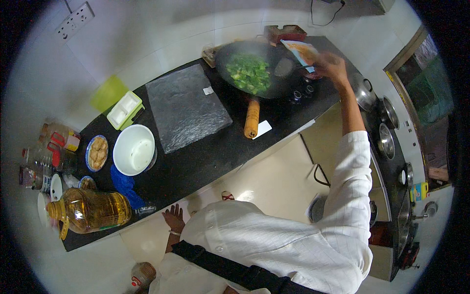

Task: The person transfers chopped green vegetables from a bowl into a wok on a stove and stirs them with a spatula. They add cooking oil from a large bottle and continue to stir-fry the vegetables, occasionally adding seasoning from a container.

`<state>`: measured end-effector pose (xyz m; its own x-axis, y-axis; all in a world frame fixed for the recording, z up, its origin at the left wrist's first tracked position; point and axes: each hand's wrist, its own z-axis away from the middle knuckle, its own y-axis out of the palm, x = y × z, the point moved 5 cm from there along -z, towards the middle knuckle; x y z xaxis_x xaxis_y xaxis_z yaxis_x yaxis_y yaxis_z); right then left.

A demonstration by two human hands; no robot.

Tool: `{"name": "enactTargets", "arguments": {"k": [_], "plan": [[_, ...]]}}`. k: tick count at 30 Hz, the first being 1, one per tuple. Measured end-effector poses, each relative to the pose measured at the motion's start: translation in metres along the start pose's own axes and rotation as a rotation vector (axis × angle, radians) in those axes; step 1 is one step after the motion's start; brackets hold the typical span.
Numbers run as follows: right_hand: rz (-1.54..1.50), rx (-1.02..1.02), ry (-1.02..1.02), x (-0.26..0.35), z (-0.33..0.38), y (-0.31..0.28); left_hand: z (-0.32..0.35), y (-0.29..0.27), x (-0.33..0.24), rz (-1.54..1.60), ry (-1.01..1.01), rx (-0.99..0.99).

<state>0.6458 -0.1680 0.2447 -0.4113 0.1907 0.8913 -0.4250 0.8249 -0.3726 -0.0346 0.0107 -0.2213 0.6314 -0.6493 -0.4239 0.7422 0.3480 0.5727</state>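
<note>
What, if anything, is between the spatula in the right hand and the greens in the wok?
Nothing visible: the right hand holds the spatula with its blade already inside the wok, just right of the greens. The packet lies off to one side.

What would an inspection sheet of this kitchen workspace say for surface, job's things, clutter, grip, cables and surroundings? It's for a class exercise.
Surface: black counter, grey slab lying on it.
Job's things: wok containing chopped greens; spatula in it.
Clutter: oil jug, white bowl, blue bundle at left.
Grip: right hand appears closed on the spatula's handle; left hand open, fingers spread.
Cables: dark cable against the wall, top right.
Surroundings: steel pan at right; socket panel, upper left.
</note>
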Motion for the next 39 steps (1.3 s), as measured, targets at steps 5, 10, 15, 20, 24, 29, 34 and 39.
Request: {"name": "enactTargets", "arguments": {"k": [5, 10, 15, 20, 24, 29, 34, 39], "plan": [[-0.585, -0.02, 0.251, -0.084, -0.011, 0.024, 0.0, -0.026, -0.011, -0.007, 0.028, -0.026], [-0.679, 0.067, 0.12, -0.112, -0.008, 0.062, 0.031, -0.014, -0.019, -0.051, 0.119, -0.14], [0.077, 0.299, -0.387, 0.014, 0.055, 0.087, 0.0, -0.043, -0.015, -0.022, 0.068, -0.081], [0.367, 0.335, -0.574, 0.081, 0.117, 0.073, 0.021, 0.006, -0.014, -0.088, 0.075, -0.045], [-0.123, 0.039, -0.334, 0.079, 0.116, 0.068, 0.014, 0.008, -0.013, -0.095, 0.066, 0.004], [-0.163, 0.056, -0.253, 0.029, 0.12, 0.094, 0.012, 0.012, -0.014, -0.119, 0.053, 0.029], [-0.023, 0.054, -0.148, -0.025, 0.121, 0.112, -0.005, -0.005, -0.014, -0.133, -0.02, -0.001], [-0.321, -0.03, -0.163, 0.014, 0.097, 0.099, -0.007, 0.004, -0.017, -0.169, -0.014, 0.054]]}}
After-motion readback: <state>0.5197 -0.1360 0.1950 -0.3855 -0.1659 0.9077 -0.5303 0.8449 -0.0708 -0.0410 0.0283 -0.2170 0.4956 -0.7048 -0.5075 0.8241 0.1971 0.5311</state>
